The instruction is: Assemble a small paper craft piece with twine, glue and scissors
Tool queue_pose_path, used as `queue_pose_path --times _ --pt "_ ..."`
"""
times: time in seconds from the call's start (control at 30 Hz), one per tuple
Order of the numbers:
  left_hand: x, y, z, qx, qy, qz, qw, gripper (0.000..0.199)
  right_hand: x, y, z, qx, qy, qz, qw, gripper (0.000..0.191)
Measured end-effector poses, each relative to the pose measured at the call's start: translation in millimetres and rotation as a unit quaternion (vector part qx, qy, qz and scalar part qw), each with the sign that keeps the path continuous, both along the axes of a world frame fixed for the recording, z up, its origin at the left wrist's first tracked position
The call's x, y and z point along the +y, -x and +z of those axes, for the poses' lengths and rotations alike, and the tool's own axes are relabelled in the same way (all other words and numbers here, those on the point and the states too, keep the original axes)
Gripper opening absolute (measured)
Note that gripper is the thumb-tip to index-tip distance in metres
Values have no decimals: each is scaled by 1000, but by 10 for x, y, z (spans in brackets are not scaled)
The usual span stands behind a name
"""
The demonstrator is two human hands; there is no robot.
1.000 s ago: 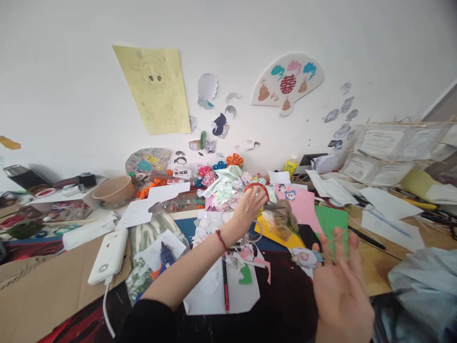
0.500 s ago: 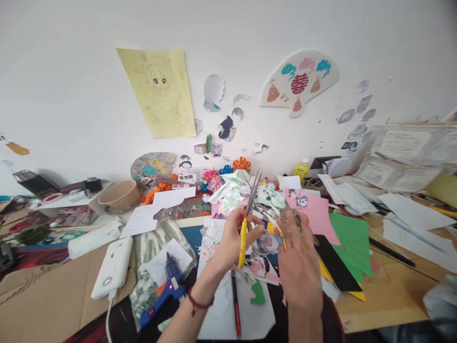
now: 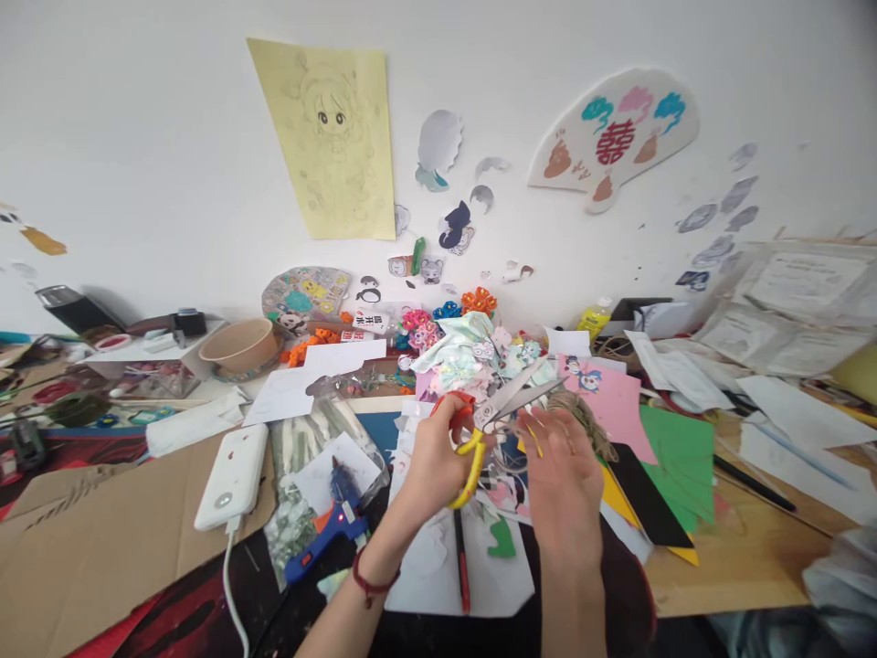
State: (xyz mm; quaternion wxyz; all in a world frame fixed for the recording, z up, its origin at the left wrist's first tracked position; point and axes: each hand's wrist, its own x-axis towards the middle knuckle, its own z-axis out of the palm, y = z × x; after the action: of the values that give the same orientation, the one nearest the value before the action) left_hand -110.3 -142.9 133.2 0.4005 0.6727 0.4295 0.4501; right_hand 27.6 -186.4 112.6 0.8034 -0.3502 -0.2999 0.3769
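Note:
My left hand (image 3: 435, 466) is shut on a pair of scissors (image 3: 493, 416) with red and yellow handles. The steel blades spread apart and point right, over a heap of paper cutouts (image 3: 466, 361). My right hand (image 3: 562, 484) hangs beside the blades with its fingers apart, holding nothing I can make out. Just above its fingertips lies a bundle of brown twine (image 3: 582, 416). Below both hands, a red-and-black marker (image 3: 460, 562) rests on a white paper sheet (image 3: 425, 576).
A blue hot glue gun (image 3: 335, 539) and a white power bank (image 3: 231, 475) lie left of my hands, on and beside cardboard. Pink, green and black card sheets (image 3: 675, 457) spread to the right. A kraft bowl (image 3: 237, 345) stands at the back left, below a decorated wall.
The scissors have tilted from nearly upright to almost level, with blades spread and pointing right. Both hands have come closer together over the cutouts. The whole scene has shifted slightly in view.

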Motion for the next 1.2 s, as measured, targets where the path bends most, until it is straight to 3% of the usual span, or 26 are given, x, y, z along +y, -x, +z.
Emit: queue_pose_path --times 0.07,0.2,0.27,0.33,0.43,0.53,0.6,0.7,0.83,0.9,1.0,1.1,1.2 --pt "-54 71 52 37 -14 -13 999 30 -47 -92 -25 -52 20 0 998 24" --pt "-176 167 162 102 -25 -23 994 27 -241 -298 -41 -199 -1 17 980 43" --pt "-238 195 221 127 -24 -34 991 25 -350 -368 3 -317 21 2 948 53" --pt "-303 210 279 143 -23 -45 988 23 -435 -396 89 -441 28 -23 897 54" --pt "-397 215 344 147 -29 -56 987 21 -501 -380 244 -565 7 -30 824 31" --pt "-472 223 372 123 -28 -74 989 22 -525 -362 325 -597 -36 -19 801 8" --pt "-504 237 375 108 -25 -79 991 23 -538 -370 310 -582 -46 -20 812 8" --pt "-532 263 373 96 -21 -78 992 25 -560 -394 217 -524 -17 -1 851 6" --pt "-557 279 381 71 -16 -82 994 30 -561 -367 97 -357 54 68 930 9" --pt "-569 279 401 62 -15 -84 994 31 -535 -318 72 -261 53 108 958 11" --pt "-577 271 434 59 -13 -89 994 31 -471 -222 65 -138 12 157 978 20" --pt "-575 247 424 53 -22 -87 995 31 -408 -130 59 -53 -1 193 980 25" --pt "-576 222 343 51 -48 -42 997 24 -362 -59 58 -23 -13 149 988 21"
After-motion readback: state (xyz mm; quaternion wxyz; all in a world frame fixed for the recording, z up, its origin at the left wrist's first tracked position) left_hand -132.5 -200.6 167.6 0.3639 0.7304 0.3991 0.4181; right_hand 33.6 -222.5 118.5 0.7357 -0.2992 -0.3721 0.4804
